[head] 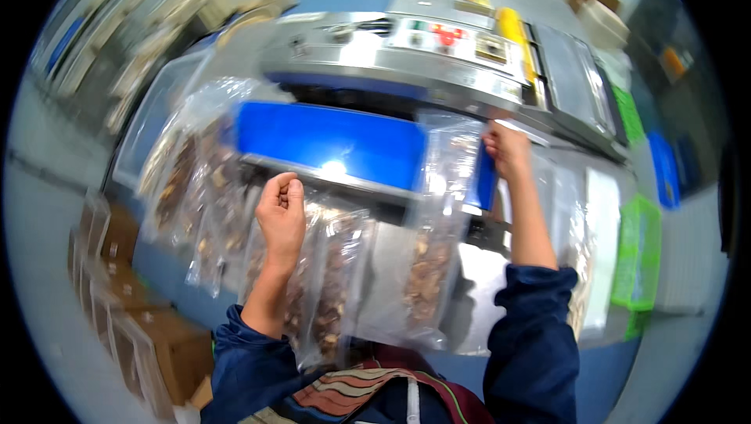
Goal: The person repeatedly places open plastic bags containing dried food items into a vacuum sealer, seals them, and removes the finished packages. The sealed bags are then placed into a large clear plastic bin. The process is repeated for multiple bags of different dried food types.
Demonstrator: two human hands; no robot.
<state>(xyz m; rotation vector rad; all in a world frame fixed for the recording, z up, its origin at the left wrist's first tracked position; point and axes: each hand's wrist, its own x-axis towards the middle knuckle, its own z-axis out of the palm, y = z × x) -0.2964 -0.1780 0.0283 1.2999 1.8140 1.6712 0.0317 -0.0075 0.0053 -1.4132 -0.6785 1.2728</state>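
Observation:
A long clear plastic bag of brown dried pieces [428, 265] lies across the right part of a blue conveyor belt [328, 142], which runs below a metal sealing machine [375, 60]. At the bag's upper right edge is my right hand [507, 148], fingers curled; blur hides whether it grips the plastic. My left hand [281, 204] is loosely curled just in front of the belt's near edge, above more filled bags [331, 289], and nothing is plainly seen in it. Other filled bags [220, 189] lie left of the belt.
A clear plastic bin [158, 107] stands at the left, with cardboard boxes [170, 342] lower down. On the right are a green plastic basket [636, 254], more clear bags [578, 230] and a lidded metal unit [569, 78]. A yellow cylinder [516, 39] lies on the machine's right end.

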